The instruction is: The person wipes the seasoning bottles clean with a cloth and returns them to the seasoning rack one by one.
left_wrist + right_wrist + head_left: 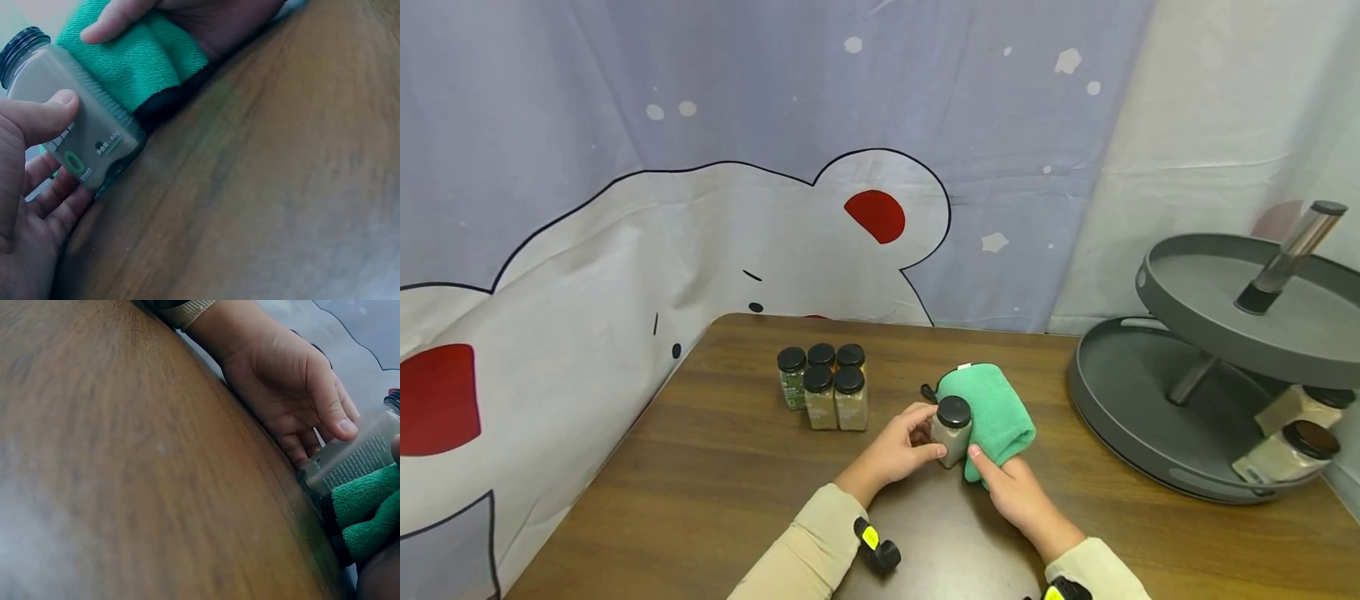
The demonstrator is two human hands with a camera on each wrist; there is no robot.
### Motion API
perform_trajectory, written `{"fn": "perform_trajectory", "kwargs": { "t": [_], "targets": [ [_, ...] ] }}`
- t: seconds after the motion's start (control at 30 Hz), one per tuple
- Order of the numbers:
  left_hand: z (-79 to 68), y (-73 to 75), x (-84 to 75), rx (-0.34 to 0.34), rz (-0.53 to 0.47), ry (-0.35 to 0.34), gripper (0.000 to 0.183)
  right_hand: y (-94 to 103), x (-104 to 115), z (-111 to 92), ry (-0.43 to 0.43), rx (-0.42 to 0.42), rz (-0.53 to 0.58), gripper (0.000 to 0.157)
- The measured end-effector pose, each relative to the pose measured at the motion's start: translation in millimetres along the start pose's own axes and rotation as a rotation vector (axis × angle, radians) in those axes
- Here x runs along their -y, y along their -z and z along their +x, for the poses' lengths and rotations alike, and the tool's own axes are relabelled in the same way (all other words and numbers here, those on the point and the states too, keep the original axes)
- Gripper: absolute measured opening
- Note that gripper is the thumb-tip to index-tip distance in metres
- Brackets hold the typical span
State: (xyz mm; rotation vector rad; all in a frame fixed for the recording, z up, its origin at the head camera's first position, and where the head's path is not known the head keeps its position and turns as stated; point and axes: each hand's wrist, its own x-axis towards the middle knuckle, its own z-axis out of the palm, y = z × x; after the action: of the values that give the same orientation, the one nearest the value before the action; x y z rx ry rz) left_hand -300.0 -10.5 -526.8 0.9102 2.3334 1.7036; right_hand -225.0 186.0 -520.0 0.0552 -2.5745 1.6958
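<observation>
We count eight black-lidded jars in all. One held jar [951, 439], roughly upright at wooden table [700, 500], between other jars and stand. Left hand [891, 450] partly closed, thumb and fingers curled round it. Right hand [1018, 493] grips one green cloth [1000, 408], thumb on top, cloth against jar's side. We see five grouped jars [822, 408] leftward, two stand jars [1279, 457] on lower tier of grey two-tier stand [1195, 275].

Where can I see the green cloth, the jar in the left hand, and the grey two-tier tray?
Green cloth [994, 405], head view: middle of its visible face.
Held jar [94, 119], left wrist view: flat printed side.
Two-tier tray [1206, 273], head view: bare floor of the upper tier.
</observation>
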Motion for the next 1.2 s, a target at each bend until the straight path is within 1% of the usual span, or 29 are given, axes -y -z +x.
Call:
{"fn": "perform_trajectory", "kwargs": {
  "t": [0.1,0.2,0.4,0.47,0.63,0.73,0.83,0.87,0.93,1.0,1.03,1.1,1.13,1.2],
  "targets": [
    [-0.6,-3.9,-2.9,-0.017,0.026,0.022,0.053,-0.2,0,1,-0.005,0.008,0.002,0.036],
    [-0.5,-9.9,-4.0,-0.044,0.077,0.039,0.053,0.3,1,1,-0.026,0.007,-0.002,0.034],
    [0.1,-18.4,-7.5,-0.143,0.193,0.037,0.052,1.7,4,-3,-0.082,-0.001,0.021,0.032],
    [0.1,-19.5,-8.7,-0.186,0.204,0.036,0.051,1.3,5,-5,-0.084,0.004,0.036,0.032],
    [0.0,-18.6,-10.2,-0.289,0.22,0.054,0.051,0.5,9,-14,-0.055,0.019,0.084,0.034],
    [-0.3,-17.0,-8.5,-0.305,0.204,0.074,0.051,6.6,10,-18,-0.043,0.009,0.152,0.035],
    [-0.1,-16.4,-5.4,-0.293,0.16,0.099,0.051,22.7,13,-19,-0.03,-0.04,0.193,0.037],
    [0.1,-16.5,-4.9,-0.287,0.143,0.108,0.051,30.1,15,-19,-0.024,-0.064,0.174,0.037],
    [0.3,-16.2,-4.5,-0.279,0.112,0.12,0.052,46.4,18,-18,0.014,-0.116,0.049,0.037],
    [0.8,-16.0,-4.1,-0.274,0.086,0.127,0.052,62.1,19,-15,0.109,-0.137,-0.148,0.031],
    [0.9,-15.8,-4.2,-0.274,0.074,0.128,0.052,69.1,20,-13,0.161,-0.131,-0.258,0.032],
    [1.3,-15.2,-4.1,-0.277,0.055,0.121,0.052,80.1,20,-9,0.298,-0.095,-0.464,0.034],
    [1.4,-15.0,-3.4,-0.28,0.05,0.116,0.052,83.4,19,-7,0.365,-0.058,-0.542,0.04],
    [1.4,-14.1,-2.7,-0.287,0.041,0.107,0.052,86.4,16,-6,0.453,0.038,-0.663,0.057]
  ]
}}
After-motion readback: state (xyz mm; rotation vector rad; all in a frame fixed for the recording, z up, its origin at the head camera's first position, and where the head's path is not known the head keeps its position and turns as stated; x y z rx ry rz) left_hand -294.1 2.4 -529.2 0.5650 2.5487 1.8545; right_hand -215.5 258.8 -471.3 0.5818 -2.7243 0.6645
